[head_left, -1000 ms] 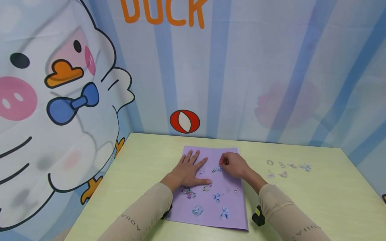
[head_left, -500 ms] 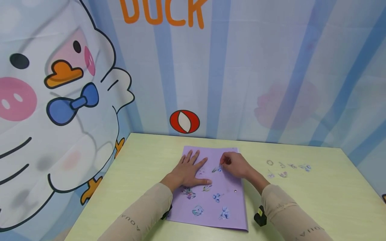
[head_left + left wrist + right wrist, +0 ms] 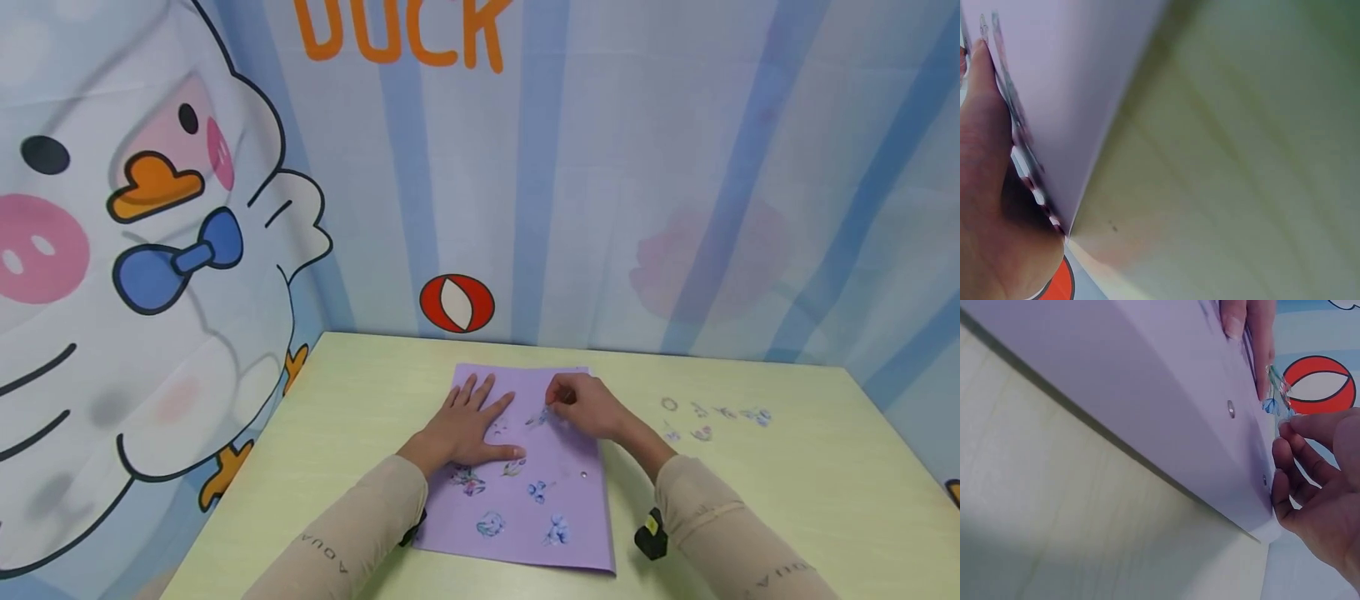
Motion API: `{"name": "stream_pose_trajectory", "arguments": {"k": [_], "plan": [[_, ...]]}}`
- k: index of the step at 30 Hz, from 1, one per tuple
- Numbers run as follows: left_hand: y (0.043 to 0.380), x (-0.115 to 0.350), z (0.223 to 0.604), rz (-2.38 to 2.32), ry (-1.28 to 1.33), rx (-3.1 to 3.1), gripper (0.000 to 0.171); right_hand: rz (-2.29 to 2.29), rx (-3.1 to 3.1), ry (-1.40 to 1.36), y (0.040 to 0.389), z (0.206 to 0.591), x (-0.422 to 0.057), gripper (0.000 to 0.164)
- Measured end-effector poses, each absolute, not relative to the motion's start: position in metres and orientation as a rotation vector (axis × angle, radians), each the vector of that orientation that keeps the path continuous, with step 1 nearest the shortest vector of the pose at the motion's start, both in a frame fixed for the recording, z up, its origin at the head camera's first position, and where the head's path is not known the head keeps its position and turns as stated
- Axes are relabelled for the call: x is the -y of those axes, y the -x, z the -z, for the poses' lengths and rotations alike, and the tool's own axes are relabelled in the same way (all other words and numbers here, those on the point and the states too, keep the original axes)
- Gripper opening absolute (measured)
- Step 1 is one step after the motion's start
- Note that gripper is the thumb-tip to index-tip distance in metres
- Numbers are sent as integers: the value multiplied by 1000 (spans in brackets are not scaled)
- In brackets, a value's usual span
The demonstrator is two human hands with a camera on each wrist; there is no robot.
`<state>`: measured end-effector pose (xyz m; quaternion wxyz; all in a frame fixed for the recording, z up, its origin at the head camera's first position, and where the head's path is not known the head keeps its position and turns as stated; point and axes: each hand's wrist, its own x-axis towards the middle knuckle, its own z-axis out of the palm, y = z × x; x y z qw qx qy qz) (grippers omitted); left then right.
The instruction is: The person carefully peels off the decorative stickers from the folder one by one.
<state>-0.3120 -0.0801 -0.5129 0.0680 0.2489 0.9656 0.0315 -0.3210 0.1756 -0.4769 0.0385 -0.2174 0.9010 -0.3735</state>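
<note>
Five spread fingers of the bare left hand (image 3: pixel 471 429) lay flat on the smooth, light-purple rectangular folder (image 3: pixel 585 521). The bare right hand (image 3: pixel 588 407), fingers curled, pinched a small, translucent blue-and-green flower sticker (image 3: pixel 537 417) at the folder's far half, near the left hand; whether it touched the folder was unclear.

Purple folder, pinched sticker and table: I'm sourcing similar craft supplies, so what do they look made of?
Purple folder: probably plastic or coated card, satin, judging by its smooth, soft sheen. Pinched sticker: likely thin, clear film, perhaps glossy; it looks see-through between its printed stems. Table: pale wood or wood-look laminate, matte; faint grain lines show, but which, I can't tell.
</note>
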Motion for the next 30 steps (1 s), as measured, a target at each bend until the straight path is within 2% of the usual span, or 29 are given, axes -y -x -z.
{"name": "stream_pose_trajectory", "arguments": {"k": [9, 14, 23, 30], "plan": [[310, 81, 511, -113, -742, -2905, 104, 1192, -2783, 697, 314, 463, -177, 9], [312, 82, 512, -105, -743, -2904, 105, 1236, -2834, 625, 311, 459, -183, 2], [312, 80, 514, -112, -730, -2900, 105, 1317, -2876, 533, 308, 454, -198, 4], [311, 81, 512, -109, -739, -2903, 104, 1340, -2860, 591, 305, 452, -206, 9]]}}
